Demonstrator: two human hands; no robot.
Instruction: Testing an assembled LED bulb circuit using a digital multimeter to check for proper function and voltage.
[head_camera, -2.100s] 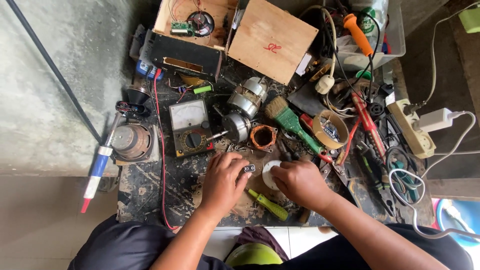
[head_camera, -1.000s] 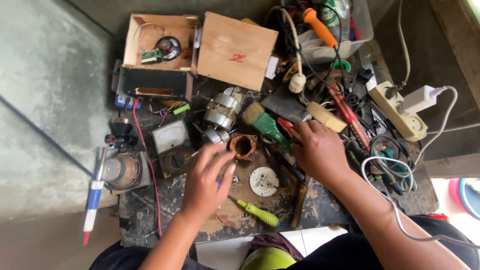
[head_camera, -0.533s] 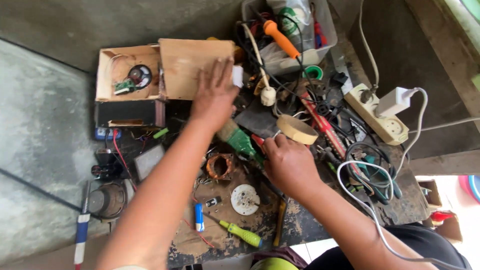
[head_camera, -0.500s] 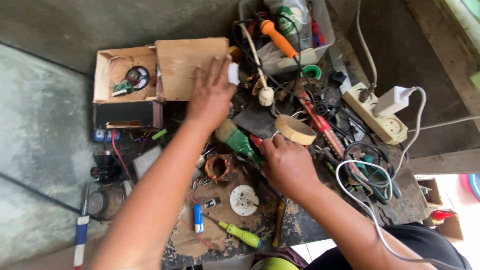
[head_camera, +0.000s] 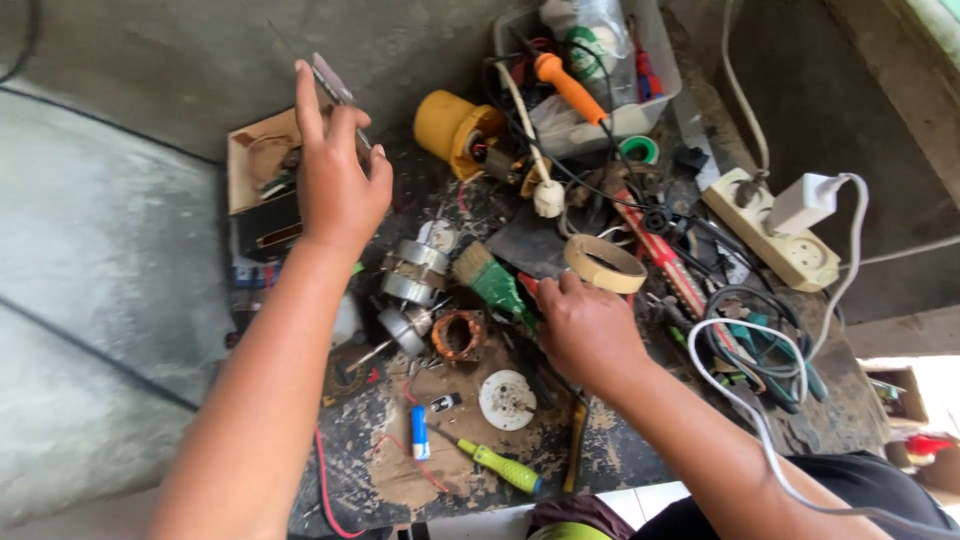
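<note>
Half a second back the left hand (head_camera: 338, 180) lay flat on the box lid; now it has that lid (head_camera: 335, 85) lifted, pinched edge-on between thumb and fingers above the wooden box (head_camera: 262, 170) at the counter's far left corner. The right hand (head_camera: 588, 330) rests curled, palm down, mid-counter beside the green brush (head_camera: 495, 283) and tape ring (head_camera: 605, 262); whether it grips anything I cannot tell. Best to keep the lid steady and clear of the yellow motor (head_camera: 455, 125). The arm hides much of the box, and the cable tangle is hard to read.
</note>
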